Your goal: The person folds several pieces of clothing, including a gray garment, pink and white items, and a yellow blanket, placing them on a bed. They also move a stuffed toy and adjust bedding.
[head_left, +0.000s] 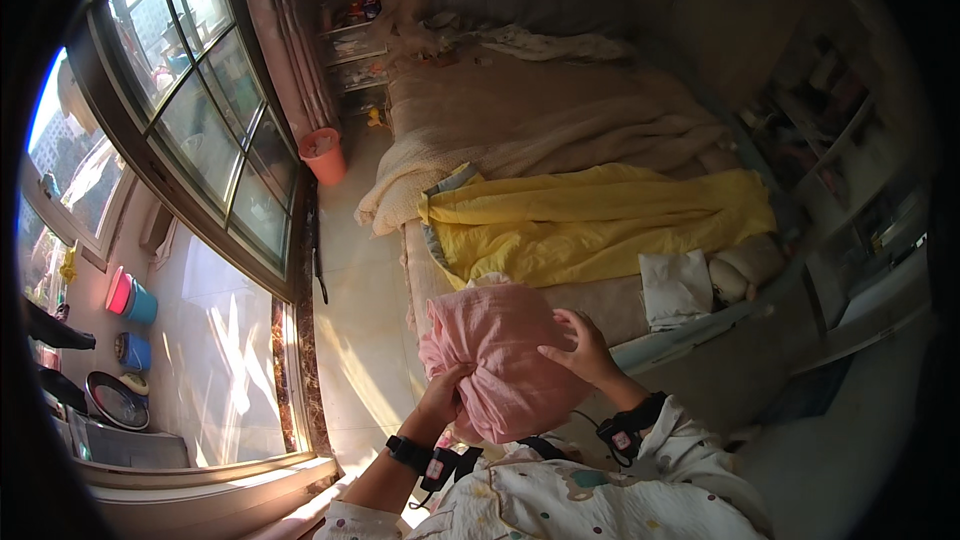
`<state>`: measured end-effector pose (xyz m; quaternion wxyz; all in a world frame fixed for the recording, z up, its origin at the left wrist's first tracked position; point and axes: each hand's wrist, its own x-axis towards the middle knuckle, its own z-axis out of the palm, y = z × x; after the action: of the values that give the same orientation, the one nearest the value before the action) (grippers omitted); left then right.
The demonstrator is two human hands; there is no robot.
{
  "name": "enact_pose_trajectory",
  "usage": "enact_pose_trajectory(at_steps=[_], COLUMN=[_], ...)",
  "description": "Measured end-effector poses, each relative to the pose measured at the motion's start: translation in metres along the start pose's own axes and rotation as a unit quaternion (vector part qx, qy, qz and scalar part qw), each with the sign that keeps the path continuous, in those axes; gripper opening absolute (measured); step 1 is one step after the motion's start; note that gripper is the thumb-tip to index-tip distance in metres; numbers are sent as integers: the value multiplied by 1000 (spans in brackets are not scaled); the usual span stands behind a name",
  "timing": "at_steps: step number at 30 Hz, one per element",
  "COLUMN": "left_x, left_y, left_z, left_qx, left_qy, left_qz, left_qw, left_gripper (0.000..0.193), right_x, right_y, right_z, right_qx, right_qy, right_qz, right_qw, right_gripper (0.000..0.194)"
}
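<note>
A bundle of pink cloth (510, 360), gathered into creases at its left side, is held up before my body. My left hand (448, 392) grips the gathered folds, its thumb pressed into them. At the bundle's right side is my right hand (581, 351), fingers spread and curved; whether its fingertips touch the cloth I cannot tell. Beyond the bundle, a yellow cloth (592, 221) with a grey edge lies spread over the bed (600, 304). A folded white cloth or packet (675, 289) rests near the bed's right edge.
A rumpled brown blanket (555, 109) covers the far part of the bed. A pink waste bin (324, 157) stands on the floor by the curtain (289, 37). To the left, a sliding glass door (217, 112) borders a balcony with buckets (140, 304). Shelves (840, 142) stand at the right.
</note>
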<state>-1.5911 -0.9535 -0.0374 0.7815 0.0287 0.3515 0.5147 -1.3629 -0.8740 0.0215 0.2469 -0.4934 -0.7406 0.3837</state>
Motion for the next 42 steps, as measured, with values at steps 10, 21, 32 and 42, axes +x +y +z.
enact_pose_trajectory(at_steps=[10, 21, 32, 42], left_x=[4, 15, 42, 81], left_y=[7, -18, -22, 9], left_z=[5, -24, -55, -20], left_qx=[-54, 9, 526, 49], left_qy=[-49, -26, -167, 26], left_qz=[-66, -176, 159, -71], left_qw=[995, 984, 819, 996], left_gripper=[42, 45, 63, 38], right_x=[-36, -30, 7, 57], right_y=[84, 103, 121, 132], right_z=[-1, 15, 14, 15], right_qx=[605, 528, 494, 462], right_qy=[-238, -216, -176, -138], right_qz=[299, 343, 378, 342], right_qw=[699, 746, 763, 806], right_gripper=[56, 39, 40, 44])
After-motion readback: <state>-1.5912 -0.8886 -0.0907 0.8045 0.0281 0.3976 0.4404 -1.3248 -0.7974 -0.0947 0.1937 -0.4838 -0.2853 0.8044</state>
